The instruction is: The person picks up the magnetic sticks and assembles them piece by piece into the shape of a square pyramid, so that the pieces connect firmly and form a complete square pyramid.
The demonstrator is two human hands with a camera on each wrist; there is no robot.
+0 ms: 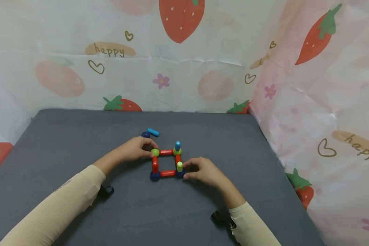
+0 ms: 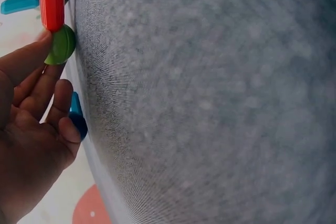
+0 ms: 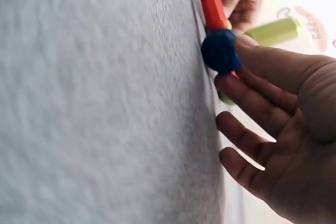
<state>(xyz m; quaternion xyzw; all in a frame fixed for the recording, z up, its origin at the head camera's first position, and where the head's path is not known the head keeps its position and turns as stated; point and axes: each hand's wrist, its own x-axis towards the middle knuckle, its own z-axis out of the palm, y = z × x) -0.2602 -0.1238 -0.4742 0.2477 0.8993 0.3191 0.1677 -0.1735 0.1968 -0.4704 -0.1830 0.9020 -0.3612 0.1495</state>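
Note:
A square of red rods point(image 1: 167, 173) joined by balls lies on the grey table. My left hand point(image 1: 137, 149) pinches the green ball point(image 1: 154, 152) at its back left corner between thumb and fingers. At the front right corner, the thumb and index finger of my right hand point(image 1: 205, 172) grip a navy ball point(image 3: 220, 51), the other fingers spread loosely. A yellow-green rod point(image 1: 179, 166) stands up from that ball. Another upright rod, blue point(image 1: 177, 146), rises from the back right green ball point(image 1: 177, 152). From the front left navy ball point(image 1: 155, 176) a red rod point(image 1: 155, 166) points upward.
Behind my left hand lie a loose blue rod point(image 1: 153, 132) and a navy ball point(image 1: 146, 134), close together. The grey cloth point(image 1: 160, 212) covers the table. Strawberry-print curtains point(image 1: 172, 68) hang along the back and sides.

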